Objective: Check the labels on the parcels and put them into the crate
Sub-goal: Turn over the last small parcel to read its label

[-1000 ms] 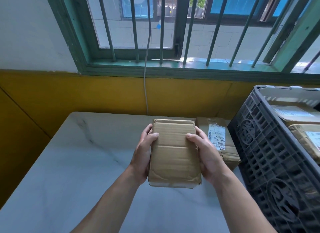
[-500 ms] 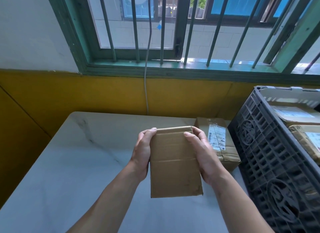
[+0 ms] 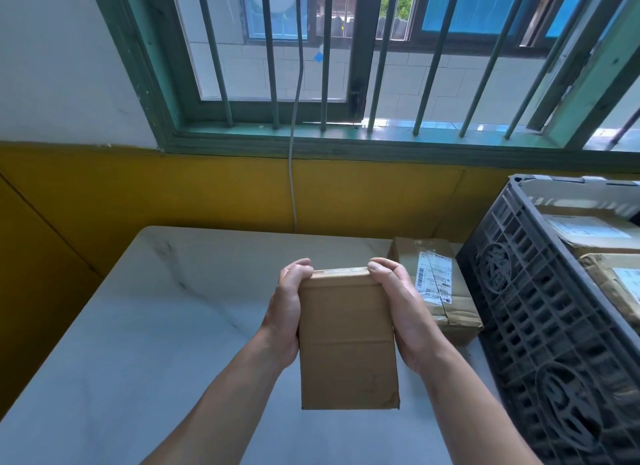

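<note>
A plain brown cardboard parcel (image 3: 348, 340) hangs above the table, held between both hands with a bare, label-free face toward me. My left hand (image 3: 285, 312) grips its left edge and my right hand (image 3: 401, 308) grips its right edge, fingers curled over the top corners. A second parcel (image 3: 446, 312) with a white barcode label lies on the table just behind my right hand. The dark grey plastic crate (image 3: 540, 312) stands at the right and holds parcels with labels (image 3: 588, 230).
The white marble-look table (image 3: 156, 326) stretches left and toward me. A yellow wall and a barred green window run along the back, with a grey cable (image 3: 293, 187) hanging down to the table's far edge.
Both hands have tipped the parcel so its far edge rose and its flat underside now faces me; the fingers slid up to the top corners. The parcel dropped a little lower in view.
</note>
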The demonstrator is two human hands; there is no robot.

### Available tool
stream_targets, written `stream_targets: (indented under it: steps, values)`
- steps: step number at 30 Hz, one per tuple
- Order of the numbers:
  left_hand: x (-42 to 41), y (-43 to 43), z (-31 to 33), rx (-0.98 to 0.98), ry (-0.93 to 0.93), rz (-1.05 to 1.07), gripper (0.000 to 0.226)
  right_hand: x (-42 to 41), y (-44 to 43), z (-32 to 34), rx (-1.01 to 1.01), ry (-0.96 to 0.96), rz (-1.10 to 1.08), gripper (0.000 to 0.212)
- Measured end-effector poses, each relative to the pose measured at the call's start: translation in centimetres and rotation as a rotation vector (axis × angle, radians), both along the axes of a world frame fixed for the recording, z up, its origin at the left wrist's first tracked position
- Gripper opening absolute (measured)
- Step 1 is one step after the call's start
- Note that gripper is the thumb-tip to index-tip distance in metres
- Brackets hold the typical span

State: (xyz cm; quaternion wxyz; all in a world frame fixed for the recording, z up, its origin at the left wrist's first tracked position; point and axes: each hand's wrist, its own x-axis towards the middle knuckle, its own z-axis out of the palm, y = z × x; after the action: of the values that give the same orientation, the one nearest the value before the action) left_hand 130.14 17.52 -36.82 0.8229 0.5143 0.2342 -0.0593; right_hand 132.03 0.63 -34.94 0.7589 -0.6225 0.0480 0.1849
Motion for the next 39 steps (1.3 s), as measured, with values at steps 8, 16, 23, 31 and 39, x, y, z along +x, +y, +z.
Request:
stream_targets:
  steps: [8, 16, 23, 31, 39]
  values:
    - [-0.4, 0.1, 0.9, -0.140, 0.049, 0.001, 0.026, -0.1, 0.0, -0.1, 0.027, -0.071, 0.014, 0.055]
    - [-0.3, -0.6, 1.1, -0.130, -0.025, 0.065, 0.046, 0.6, -0.1, 0.0, 0.098, 0.033, -0.056, 0.036]
    - [-0.6, -0.8, 1.2, -0.107, -0.070, 0.099, 0.017, 0.6, -0.3, 0.2, 0.186, 0.096, -0.083, 0.032]
    - [-0.9, -1.0, 1.5, -0.056, -0.110, 0.139, 0.012, 0.3, -0.4, -0.1, 0.137, 0.078, -0.066, 0.022]
    - [-1.2, -0.9, 2.0, -0.025, 0.030, -0.157, 0.060, -0.1, -0.5, -0.4, 0.168, -0.038, -0.045, 0.028]
